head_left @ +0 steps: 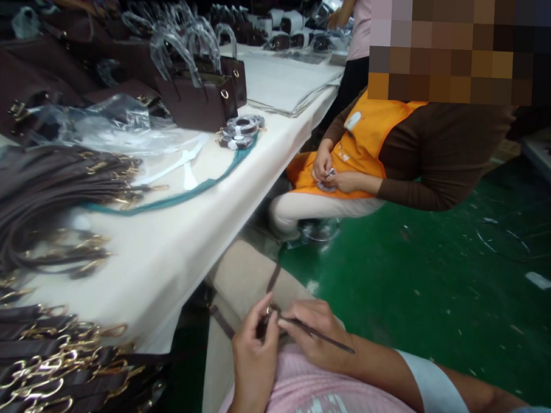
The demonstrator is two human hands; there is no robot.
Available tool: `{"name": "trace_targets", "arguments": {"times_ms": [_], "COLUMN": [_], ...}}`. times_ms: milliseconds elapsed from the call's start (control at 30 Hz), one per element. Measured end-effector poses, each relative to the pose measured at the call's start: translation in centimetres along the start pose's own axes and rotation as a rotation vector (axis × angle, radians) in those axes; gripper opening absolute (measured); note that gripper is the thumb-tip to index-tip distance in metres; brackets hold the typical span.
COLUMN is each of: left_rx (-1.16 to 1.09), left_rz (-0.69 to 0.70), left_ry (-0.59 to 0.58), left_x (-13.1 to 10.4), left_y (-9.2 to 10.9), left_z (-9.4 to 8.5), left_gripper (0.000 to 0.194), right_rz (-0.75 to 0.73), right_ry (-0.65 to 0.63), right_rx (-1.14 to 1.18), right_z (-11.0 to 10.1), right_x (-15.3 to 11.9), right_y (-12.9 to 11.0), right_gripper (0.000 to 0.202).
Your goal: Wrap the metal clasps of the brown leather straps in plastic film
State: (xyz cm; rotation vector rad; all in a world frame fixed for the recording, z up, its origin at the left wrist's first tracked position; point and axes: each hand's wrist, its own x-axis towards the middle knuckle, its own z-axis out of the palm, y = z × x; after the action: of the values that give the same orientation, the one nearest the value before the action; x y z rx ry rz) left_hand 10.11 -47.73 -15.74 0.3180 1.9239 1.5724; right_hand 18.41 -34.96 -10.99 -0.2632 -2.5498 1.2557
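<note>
Above my lap, my left hand pinches a dark brown bag strap at a small gold metal fitting. Close beside it, my right hand is closed on the same brown strap, whose narrow end sticks out to the right over my wrist. Another length of strap hangs across my leg past my fingers. Part of the fitting is hidden behind the fingertips, so I cannot tell how the strap passes through it.
On the white table to the left lie piled brown straps and gold clasps. Brown handbags with wrapped handles stand farther back, near plastic-wrapped coiled straps. A co-worker in an orange apron sits ahead, handling something small.
</note>
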Motion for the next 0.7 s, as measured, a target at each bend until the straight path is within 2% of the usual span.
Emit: {"name": "trace_targets", "arguments": {"times_ms": [100, 200, 300, 367, 433, 500, 600, 633, 700], "left_rx": [0.01, -0.095, -0.225, -0.265, -0.296, -0.323, -0.337, -0.346, -0.373], "left_rz": [0.017, -0.063, -0.156, -0.171, -0.176, -0.197, -0.235, -0.243, -0.252], "left_ry": [0.0, -0.036, -0.063, -0.091, -0.139, -0.187, -0.205, -0.208, -0.226], "left_x": [0.0, 0.1, 0.2, 0.2, 0.3, 0.4, 0.6, 0.6, 0.7], "left_y": [-0.1, 0.1, 0.4, 0.6, 0.7, 0.7, 1.1, 1.3, 1.7], "left_z": [0.3, 0.4, 0.3, 0.1, -0.2, -0.5, -0.8, -0.8, -0.9], "left_gripper": [0.038, 0.042, 0.049, 0.052, 0.052, 0.052, 0.058, 0.061, 0.062], "right_rz": [-0.023, -0.008, -0.062, -0.103, -0.09, -0.036, 0.03, 0.043, 0.072], "right_ry": [0.021, 0.002, -0.064, -0.073, -0.094, -0.168, -0.3, -0.29, -0.193], "right_rx": [0.009, 0.01, -0.112, -0.228, -0.33, -0.387, -0.313, -0.256, -0.15], "right_z": [0.5, 0.6, 0.5, 0.5, 0.5, 0.2, -0.8, -1.2, -2.0], "right_x": [-0.3, -0.1, 0.1, 0.2, 0.1, -0.2, -0.4, -0.4, 0.0], "right_y": [0.2, 0.5, 0.7, 0.8, 0.6, 0.2, -0.2, -0.2, 0.1], "right_gripper": [0.017, 0.02, 0.022, 0.02, 0.019, 0.021, 0.029, 0.031, 0.035]}}
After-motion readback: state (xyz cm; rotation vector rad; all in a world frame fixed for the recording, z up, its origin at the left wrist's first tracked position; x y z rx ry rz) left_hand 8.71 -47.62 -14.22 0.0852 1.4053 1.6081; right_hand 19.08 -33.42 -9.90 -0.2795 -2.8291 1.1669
